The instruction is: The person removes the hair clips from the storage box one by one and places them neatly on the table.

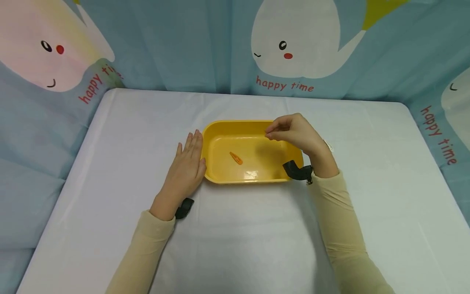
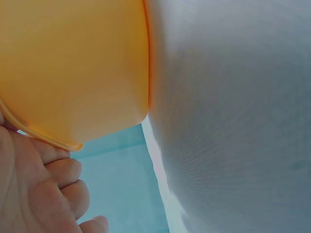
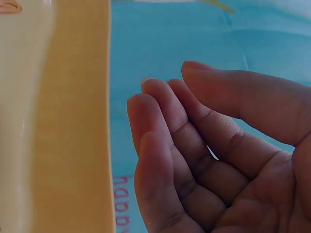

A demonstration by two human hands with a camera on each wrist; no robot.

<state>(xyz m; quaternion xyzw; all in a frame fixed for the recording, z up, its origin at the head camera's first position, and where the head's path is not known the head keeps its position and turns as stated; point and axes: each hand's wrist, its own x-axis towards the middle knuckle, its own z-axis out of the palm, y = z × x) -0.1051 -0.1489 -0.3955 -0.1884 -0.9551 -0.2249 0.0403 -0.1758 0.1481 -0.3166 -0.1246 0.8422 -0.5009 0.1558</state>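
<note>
So: orange hair clip (image 1: 236,158) lies flat on the floor of the yellow tray (image 1: 220,126), roughly mid-tray, a little left of centre. Its long axis runs diagonally, from far-left to near-right as seen from the person's side.

Right hand (image 1: 293,132) hovers above the tray's far-right corner, fingers loosely curled toward the thumb. Right wrist view shows the fingers (image 3: 160,145) bent with nothing between them, so that grip is released, holding nothing. The clip lies to the left of this hand, nearer the person and lower down, apart from it; a sliver of it shows at the top-left corner (image 3: 8,6) of that view.

Left hand (image 1: 187,167) lies flat on the bench (image 1: 147,122), fingers straight, its edge pressed against the tray's left outer wall (image 2: 73,73). Left wrist view confirms contact with the rim. Grip released here too, just bracing.

Both hands sit about equally near the clip, but the right one is already over the tray and unobstructed; the left has the tray wall between it and the clip.

Behind the bench: blue curtain (image 1: 191,45) with white whales and "happy time" lettering.
</note>
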